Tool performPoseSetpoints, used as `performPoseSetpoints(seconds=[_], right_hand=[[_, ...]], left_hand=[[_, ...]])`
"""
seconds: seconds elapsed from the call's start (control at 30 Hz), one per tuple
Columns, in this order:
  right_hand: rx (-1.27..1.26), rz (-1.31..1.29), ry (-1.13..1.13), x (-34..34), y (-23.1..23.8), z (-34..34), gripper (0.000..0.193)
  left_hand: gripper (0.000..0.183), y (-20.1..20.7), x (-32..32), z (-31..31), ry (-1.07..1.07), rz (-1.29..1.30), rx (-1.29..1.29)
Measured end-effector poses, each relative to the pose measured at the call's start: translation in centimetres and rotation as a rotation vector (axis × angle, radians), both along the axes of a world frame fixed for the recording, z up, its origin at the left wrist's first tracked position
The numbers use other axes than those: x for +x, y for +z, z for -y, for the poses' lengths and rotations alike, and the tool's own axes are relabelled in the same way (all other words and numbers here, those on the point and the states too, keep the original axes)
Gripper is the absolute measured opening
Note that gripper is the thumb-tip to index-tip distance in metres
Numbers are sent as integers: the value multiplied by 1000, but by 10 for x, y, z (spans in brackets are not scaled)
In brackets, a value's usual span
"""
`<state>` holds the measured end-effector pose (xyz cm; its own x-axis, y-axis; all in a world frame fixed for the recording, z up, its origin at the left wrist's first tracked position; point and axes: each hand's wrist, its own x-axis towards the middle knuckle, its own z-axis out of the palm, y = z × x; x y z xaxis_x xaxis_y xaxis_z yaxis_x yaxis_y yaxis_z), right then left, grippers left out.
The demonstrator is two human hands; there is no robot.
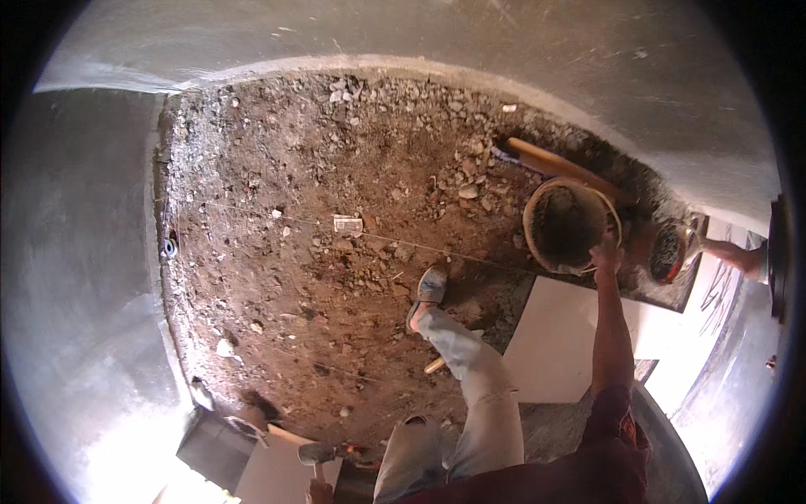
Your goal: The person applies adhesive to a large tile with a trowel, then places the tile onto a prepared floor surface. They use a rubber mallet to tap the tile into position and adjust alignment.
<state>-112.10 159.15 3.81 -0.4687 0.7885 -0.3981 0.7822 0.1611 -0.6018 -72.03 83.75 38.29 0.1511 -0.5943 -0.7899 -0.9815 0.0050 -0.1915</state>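
My right arm reaches out to a round bucket [529, 220], and my right hand [605, 252] is closed on its near right rim. The bucket is tilted and holds dark grey, crumbly material [567, 225]. At the bottom edge my left hand [319, 494], partly cut off, grips the wooden handle of a mallet with a dark grey head [316, 454]. To the bucket's right, another person's hand [732, 254] holds a smaller container with a reddish rim [677, 267], also with grey material in it.
Rough soil and rubble [277, 168] lie between grey walls [84, 210]. A string [403, 242] crosses them. Large white tiles [550, 340] lie below the bucket; a long wooden piece [558, 164] lies behind it. My shoe [432, 286] rests on the soil.
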Motion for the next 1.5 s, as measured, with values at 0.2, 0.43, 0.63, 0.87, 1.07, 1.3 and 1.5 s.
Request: performPoseSetpoints(seconds=[0.2, 0.43, 0.63, 0.87, 1.07, 1.3, 1.5], right_hand=[[42, -25, 9, -16, 13, 93, 49], [-293, 84, 56, -105, 88, 244, 42], [-624, -231, -80, -192, 186, 370, 28], [-915, -394, 11, -259, 173, 550, 21], [-620, -212, 189, -302, 132, 704, 48], [-958, -439, 305, -234, 34, 706, 65], [-521, -198, -488, 73, -35, 558, 47]], left_hand=[[41, -4, -113, 16, -150, 66, 24], [40, 6, -163, 59, -218, 9, 69], [39, 24, -188, 112, -281, -18, 100], [39, 13, -235, 213, -510, 38, 137], [39, -1, -264, 290, -668, 98, 101], [39, 6, -317, 354, -901, 185, 74], [38, -27, -437, 331, -1245, 186, 115]])
